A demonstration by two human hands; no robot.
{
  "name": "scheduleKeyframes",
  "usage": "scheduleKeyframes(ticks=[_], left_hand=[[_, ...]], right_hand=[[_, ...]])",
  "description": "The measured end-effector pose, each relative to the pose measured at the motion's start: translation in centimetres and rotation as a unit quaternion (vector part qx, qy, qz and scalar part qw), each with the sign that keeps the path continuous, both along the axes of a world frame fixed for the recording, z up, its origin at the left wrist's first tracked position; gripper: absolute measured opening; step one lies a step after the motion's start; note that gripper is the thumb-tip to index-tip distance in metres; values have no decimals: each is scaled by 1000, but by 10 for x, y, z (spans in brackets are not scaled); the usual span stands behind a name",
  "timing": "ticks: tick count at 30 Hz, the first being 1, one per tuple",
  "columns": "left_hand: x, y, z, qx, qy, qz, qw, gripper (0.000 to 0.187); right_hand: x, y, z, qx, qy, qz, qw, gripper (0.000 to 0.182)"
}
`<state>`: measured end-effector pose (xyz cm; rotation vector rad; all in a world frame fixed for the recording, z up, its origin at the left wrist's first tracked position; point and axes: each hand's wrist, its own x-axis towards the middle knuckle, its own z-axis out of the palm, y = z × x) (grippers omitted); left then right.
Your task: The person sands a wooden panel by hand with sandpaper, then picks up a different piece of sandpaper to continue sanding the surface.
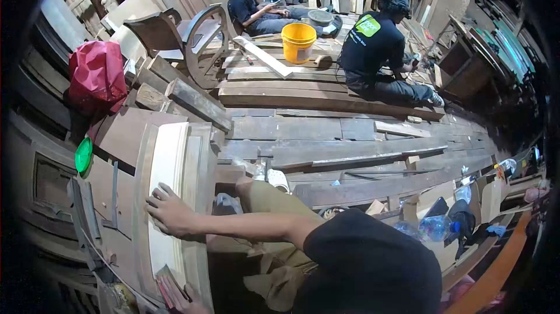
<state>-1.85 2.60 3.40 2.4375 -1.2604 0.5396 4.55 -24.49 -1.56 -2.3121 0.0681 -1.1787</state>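
Observation:
A long, pale wooden moulding board (169, 153) with grooved edges lies lengthwise on a wooden work surface. My right hand (173, 210) rests palm down across its middle, fingers spread and holding nothing. At the bottom edge of the view, my left hand (185, 301) presses what looks like a folded piece of sandpaper (165, 279), brownish with a reddish edge, against the board's near end. Part of that hand is cut off by the frame. Beside the board lies a metal try square (114, 197).
One person (373, 45) sits on stacked beams; another person (256, 7) sits farther back near a yellow bucket (298, 42). A wooden chair (195, 37), a red bag (98, 74) and a green lid (83, 155) are at left. Plastic bottles (436, 227) lie at right.

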Motion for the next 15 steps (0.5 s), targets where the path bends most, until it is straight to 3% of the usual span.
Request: scheduleKeyframes(ticks=[4,8,15], left_hand=[[2,-2,-1,-23,-7,-15,1000,47],[7,6,-18,-33,-20,-6,999,49],[3,-4,2,-26,6,-6,1000,48]], right_hand=[[-9,-3,10,6,36,18,999,40],[1,-2,1,-6,1,10,1000,39],[-3,-1,6,-1,8,15,1000,40]])
